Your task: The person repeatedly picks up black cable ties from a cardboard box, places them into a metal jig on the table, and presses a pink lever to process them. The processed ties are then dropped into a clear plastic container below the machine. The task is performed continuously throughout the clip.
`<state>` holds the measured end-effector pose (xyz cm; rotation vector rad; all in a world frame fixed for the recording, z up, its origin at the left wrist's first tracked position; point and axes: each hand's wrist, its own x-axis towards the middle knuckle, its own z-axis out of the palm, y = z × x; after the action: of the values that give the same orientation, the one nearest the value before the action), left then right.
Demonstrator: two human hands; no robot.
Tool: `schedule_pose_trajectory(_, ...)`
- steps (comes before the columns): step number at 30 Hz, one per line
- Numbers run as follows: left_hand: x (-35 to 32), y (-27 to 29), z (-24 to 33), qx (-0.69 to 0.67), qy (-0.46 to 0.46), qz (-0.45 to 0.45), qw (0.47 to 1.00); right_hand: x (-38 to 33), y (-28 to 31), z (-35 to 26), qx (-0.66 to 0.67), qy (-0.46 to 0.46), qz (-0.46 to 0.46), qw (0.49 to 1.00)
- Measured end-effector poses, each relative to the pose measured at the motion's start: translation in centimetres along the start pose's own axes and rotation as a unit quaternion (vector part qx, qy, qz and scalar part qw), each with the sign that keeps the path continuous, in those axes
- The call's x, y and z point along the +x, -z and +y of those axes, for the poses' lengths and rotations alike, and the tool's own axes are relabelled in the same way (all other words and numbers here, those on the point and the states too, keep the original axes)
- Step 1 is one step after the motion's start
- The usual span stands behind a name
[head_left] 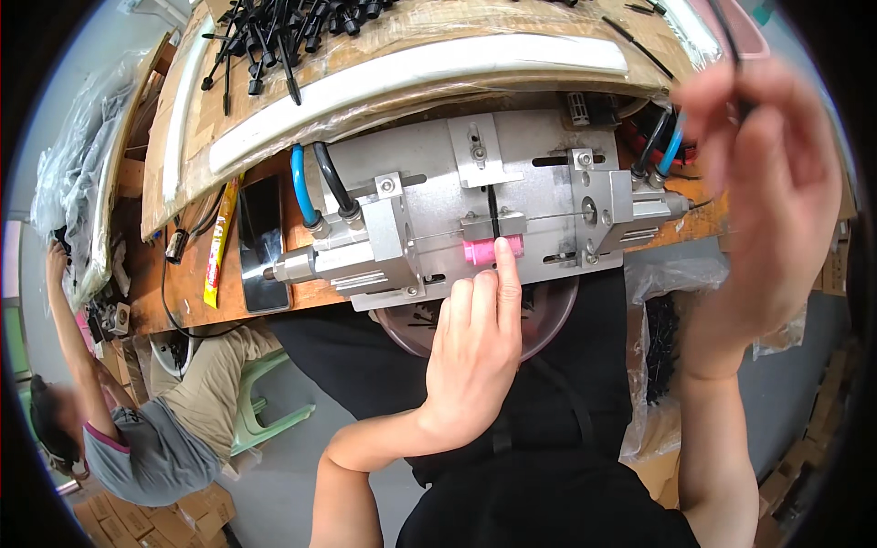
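A metal fixture (pixel 539 196) with a cylinder at each side stands at the table's near edge. A thin black rod (pixel 493 203) lies along its middle, across a small metal block. My left hand (pixel 473 352) reaches up to it, holding nothing. Its index finger is stretched out, the tip touching the rod's near end at a pink piece (pixel 479 252); the other fingers are loosely bent. Raised at the right, my right hand (pixel 767 183) is smeared by motion. Its fingers look closed around a black rod-like piece (pixel 724 29); its lower end is hidden.
Several black plastic parts (pixel 265 41) lie heaped on a cardboard-covered board (pixel 365 91). Left of the fixture are a phone (pixel 262 228) and a yellow packet (pixel 220 245). Blue and black hoses (pixel 300 183) join the cylinders. Below is a bowl (pixel 402 331). Another person (pixel 169 429) sits at the left.
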<state>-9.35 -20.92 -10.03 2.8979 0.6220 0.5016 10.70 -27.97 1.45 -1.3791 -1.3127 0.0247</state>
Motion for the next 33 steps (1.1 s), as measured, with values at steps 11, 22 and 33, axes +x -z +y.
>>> schedule_pose_trajectory(11, -1.3, 3.7, -1.2, -0.096, 0.068, 0.058, 0.991, -12.5, -9.2, 2.8, -0.180, 0.008, -0.101, 0.979)
schedule_pose_trajectory(22, 1.2, 5.4, -3.0, -0.144, 0.034, 0.078, 0.986, -10.4, -8.9, 1.6, -0.208, 0.001, -0.143, 0.968)
schedule_pose_trajectory(33, 22.8, 6.4, -11.2, 0.048, -0.123, 0.157, 0.979, 0.5, 0.2, 5.1, -0.485, -0.015, -0.028, 0.874)
